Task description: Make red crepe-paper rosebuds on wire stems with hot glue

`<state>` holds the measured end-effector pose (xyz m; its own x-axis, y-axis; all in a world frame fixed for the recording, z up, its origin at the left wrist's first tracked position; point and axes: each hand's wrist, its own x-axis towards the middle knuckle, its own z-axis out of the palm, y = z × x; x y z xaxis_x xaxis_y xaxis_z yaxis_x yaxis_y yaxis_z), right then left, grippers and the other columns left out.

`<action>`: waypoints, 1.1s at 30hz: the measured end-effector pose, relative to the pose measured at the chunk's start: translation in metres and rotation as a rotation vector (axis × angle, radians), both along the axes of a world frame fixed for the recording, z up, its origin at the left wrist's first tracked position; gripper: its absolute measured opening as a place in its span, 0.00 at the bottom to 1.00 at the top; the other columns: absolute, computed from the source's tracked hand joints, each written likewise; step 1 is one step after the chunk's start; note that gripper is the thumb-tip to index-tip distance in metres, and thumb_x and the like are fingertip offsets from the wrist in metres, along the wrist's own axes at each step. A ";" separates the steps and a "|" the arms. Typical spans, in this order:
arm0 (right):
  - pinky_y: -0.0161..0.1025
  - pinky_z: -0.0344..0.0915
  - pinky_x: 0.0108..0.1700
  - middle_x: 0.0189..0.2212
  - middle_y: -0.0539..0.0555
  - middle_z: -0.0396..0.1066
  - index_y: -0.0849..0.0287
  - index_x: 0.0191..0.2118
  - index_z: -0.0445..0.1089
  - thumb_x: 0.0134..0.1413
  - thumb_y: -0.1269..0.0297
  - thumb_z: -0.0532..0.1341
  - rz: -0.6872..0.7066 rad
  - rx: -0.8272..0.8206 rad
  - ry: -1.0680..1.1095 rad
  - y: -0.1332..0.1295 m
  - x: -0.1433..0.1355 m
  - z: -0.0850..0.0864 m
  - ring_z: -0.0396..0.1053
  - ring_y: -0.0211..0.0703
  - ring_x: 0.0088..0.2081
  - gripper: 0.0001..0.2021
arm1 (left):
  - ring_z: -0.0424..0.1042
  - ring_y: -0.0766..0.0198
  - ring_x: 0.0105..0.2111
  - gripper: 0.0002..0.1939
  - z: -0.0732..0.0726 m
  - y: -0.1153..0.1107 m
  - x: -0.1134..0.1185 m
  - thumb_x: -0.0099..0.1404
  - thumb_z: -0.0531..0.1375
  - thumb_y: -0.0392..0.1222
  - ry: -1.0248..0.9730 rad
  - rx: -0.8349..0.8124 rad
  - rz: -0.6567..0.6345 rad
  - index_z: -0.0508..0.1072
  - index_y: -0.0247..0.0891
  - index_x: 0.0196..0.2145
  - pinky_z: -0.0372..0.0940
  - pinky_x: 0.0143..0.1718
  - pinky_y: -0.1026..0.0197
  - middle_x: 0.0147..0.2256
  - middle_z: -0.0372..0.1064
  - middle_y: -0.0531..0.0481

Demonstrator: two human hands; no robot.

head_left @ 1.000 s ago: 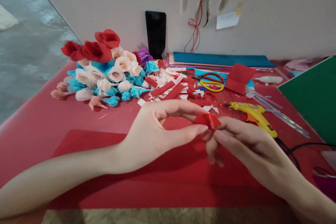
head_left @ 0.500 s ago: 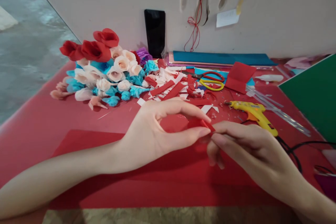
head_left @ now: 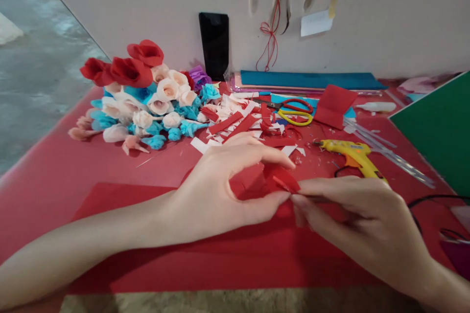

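Observation:
Between my two hands is a small piece of red crepe paper (head_left: 285, 181), curled, with a folded edge facing me. My right hand (head_left: 367, 220) pinches its right end between thumb and forefinger. My left hand (head_left: 216, 190) curves around its left side, the thumb tip at the lower edge and the forefinger arched above; its other fingers are partly hidden behind. Beneath both hands lies a large red sheet (head_left: 176, 269) on the red tabletop (head_left: 55, 166).
Left of centre is a pile of paper flowers (head_left: 147, 102). Paper scraps (head_left: 235, 122), scissors (head_left: 295, 112) and a folded red paper (head_left: 335, 106) lie behind the hands. A yellow glue gun (head_left: 348, 151), clear glue sticks (head_left: 400, 161) and a green board (head_left: 440, 132) are right. A phone (head_left: 215, 46) leans upright.
The red paper has turned, showing more of its surface and a folded edge. My left forefinger has lifted from it, widening the gap to the thumb. My right hand has shifted slightly downward.

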<state>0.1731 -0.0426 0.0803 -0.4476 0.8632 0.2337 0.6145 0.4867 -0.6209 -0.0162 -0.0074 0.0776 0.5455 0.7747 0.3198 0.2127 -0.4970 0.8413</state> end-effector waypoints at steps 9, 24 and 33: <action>0.26 0.60 0.22 0.23 0.48 0.71 0.59 0.24 0.66 0.49 0.74 0.56 0.001 0.065 -0.032 -0.004 0.002 -0.004 0.66 0.31 0.22 0.07 | 0.66 0.63 0.33 0.04 0.001 0.004 0.001 0.54 0.60 0.35 0.139 0.140 -0.053 0.72 0.33 0.29 0.63 0.40 0.59 0.27 0.69 0.49; 0.28 0.59 0.22 0.21 0.49 0.70 0.58 0.27 0.70 0.50 0.72 0.56 0.017 0.018 -0.060 -0.005 0.000 -0.006 0.66 0.32 0.21 0.07 | 0.68 0.65 0.30 0.04 0.005 0.000 0.003 0.48 0.59 0.33 0.227 0.284 0.039 0.69 0.40 0.23 0.48 0.57 0.50 0.22 0.68 0.56; 0.28 0.59 0.21 0.20 0.48 0.69 0.58 0.26 0.71 0.50 0.72 0.56 0.003 -0.023 -0.033 -0.004 -0.002 -0.004 0.65 0.32 0.20 0.07 | 0.67 0.65 0.30 0.04 0.004 0.001 0.003 0.48 0.59 0.33 0.226 0.276 0.038 0.69 0.39 0.23 0.50 0.56 0.49 0.22 0.68 0.55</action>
